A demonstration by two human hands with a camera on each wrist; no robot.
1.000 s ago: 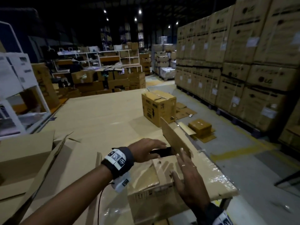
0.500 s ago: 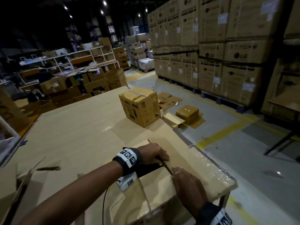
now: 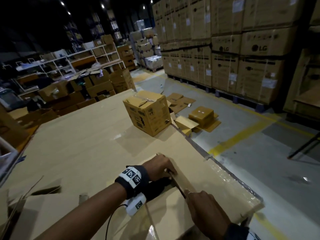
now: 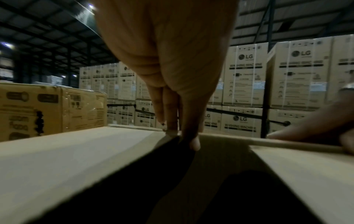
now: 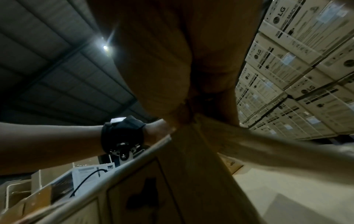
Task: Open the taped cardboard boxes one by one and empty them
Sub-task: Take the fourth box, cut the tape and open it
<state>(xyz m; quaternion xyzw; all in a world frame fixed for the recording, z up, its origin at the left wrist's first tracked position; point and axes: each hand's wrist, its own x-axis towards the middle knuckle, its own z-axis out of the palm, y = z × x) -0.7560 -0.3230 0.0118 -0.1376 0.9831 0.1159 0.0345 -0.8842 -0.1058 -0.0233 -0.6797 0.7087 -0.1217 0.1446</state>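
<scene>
An open cardboard box [image 3: 166, 210] sits at the near edge of the table [image 3: 78, 135]. Its right flap [image 3: 181, 183] runs between my two hands. My left hand [image 3: 161, 168] grips the flap's far end, thumb inside and fingers [image 4: 168, 109] over the edge. My right hand [image 3: 201, 202] holds the near end, curled over the edge [image 5: 191, 119]. The box's inside [image 4: 191, 189] is dark, and I cannot tell what it contains. A second box [image 3: 149, 113], still taped shut, stands farther back near the table's right edge.
The table's right edge [image 3: 225, 170], wrapped in plastic film, drops to the floor. Flattened cartons [image 3: 202, 116] lie there. Tall stacks of LG boxes [image 3: 242, 58] line the right. Shelves and loose cartons [image 3: 69, 80] fill the far left. Torn cardboard [image 3: 26, 201] lies at near left.
The flap stood upright with my right palm against it. It now leans outward and lower, and both hands have closed on its edge. My head has turned toward the left.
</scene>
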